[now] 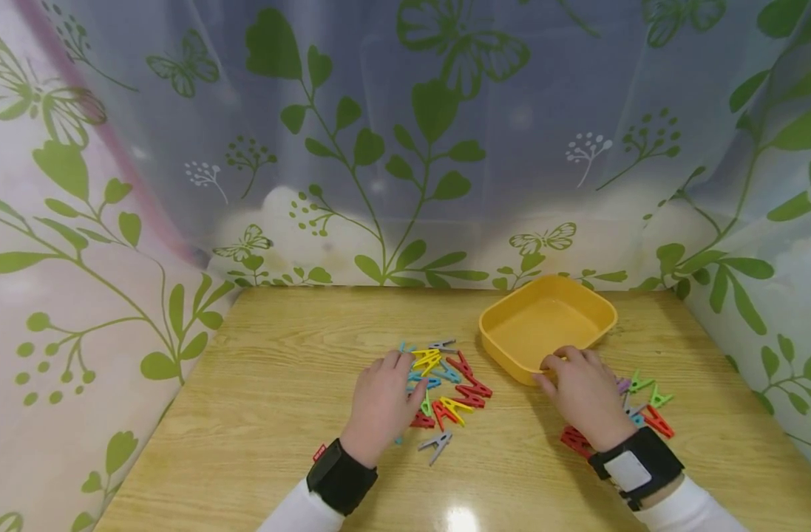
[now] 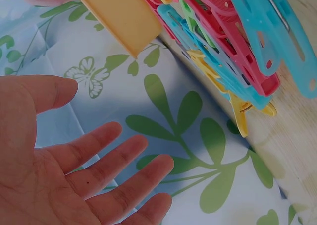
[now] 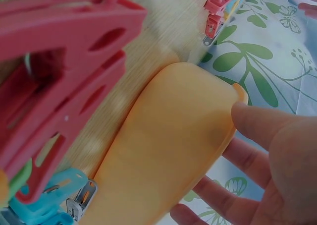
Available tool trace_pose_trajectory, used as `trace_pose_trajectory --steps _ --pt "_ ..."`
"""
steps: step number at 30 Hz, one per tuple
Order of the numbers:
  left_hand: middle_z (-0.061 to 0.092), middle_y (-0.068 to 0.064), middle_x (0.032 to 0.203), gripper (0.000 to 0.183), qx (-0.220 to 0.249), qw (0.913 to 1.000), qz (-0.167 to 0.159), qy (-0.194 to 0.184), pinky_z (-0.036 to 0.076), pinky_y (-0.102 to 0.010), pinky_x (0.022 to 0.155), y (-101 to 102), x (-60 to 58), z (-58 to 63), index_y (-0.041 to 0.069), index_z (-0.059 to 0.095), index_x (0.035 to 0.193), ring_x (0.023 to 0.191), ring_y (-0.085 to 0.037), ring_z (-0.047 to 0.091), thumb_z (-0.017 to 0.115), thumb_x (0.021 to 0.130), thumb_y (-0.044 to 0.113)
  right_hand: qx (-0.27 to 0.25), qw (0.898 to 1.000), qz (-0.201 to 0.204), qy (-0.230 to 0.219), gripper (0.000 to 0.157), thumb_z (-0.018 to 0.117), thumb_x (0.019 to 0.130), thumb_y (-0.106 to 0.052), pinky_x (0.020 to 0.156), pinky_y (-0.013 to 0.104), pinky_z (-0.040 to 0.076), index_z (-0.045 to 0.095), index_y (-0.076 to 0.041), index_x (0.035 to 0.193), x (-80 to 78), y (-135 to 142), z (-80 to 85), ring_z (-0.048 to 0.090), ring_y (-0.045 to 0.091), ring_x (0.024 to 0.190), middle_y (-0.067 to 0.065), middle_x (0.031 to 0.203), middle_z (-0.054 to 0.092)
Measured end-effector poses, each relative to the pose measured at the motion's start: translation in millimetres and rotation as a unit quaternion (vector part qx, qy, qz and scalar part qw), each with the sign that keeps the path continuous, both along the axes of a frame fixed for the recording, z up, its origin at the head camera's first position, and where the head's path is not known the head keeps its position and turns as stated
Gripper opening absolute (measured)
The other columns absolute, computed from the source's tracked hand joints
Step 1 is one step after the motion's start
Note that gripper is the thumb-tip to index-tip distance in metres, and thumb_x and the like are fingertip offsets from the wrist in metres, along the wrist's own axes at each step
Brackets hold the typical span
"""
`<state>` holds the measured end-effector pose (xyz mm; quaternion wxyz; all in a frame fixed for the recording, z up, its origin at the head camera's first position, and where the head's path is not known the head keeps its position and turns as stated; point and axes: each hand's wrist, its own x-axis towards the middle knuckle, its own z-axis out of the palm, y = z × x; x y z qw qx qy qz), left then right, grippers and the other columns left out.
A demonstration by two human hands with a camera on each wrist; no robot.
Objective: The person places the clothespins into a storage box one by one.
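Two hands and one yellow basin — the latter at two o'clock on the worktop — are shown: the right hand pinches the basin's near rim, while the left hand, fingers loosely extended, grips nothing visible. The work appears at an early stage, with loose, mixed-colour pegs outside the basin left to handle. They form two groups: a larger cluster at the basin's eight o'clock, roughly fifteen (overlap prevents exact counting), and a smaller cluster at four o'clock, at least seven.
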<state>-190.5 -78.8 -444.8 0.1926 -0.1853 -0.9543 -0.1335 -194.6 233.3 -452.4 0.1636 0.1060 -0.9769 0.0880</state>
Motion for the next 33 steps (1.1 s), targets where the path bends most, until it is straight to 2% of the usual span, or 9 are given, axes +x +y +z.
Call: trace_pose_trajectory --steps 8,16,33 --pt "0.07 -0.012 0.11 0.041 -0.002 1.0 0.003 -0.005 0.059 -0.043 0.077 1 0.6 -1.0 0.005 0.068 0.12 0.093 -0.029 0.071 0.078 0.093 0.034 0.003 1.0 0.016 0.016 0.02 0.079 0.092 -0.028 0.092 0.062 0.049 0.076 -0.008 0.096 1.1 0 -0.4 0.063 0.046 0.103 0.019 0.105 0.07" --pt "0.07 -0.011 0.11 0.04 -0.004 1.0 -0.005 -0.007 0.059 -0.042 0.074 2 0.2 -0.8 0.005 0.068 0.12 0.09 -0.028 0.071 0.076 0.094 0.036 0.002 0.997 0.057 0.047 0.018 0.08 0.09 -0.026 0.097 0.055 0.047 0.076 -0.008 0.091 0.8 5 -6.1 0.066 0.038 0.098 0.015 0.097 0.073" --pt "0.07 -0.012 0.116 0.041 -0.01 0.9995 0.004 -0.028 0.059 -0.045 0.08 6 1.4 0.0 0.006 0.067 0.122 0.1 -0.03 0.071 0.075 0.095 0.036 -0.019 0.996 0.081 -0.011 0.017 0.08 0.091 -0.029 0.095 0.057 0.049 0.076 -0.014 0.096 11.6 19 -2.7 0.062 0.037 0.107 0.009 0.105 0.071"
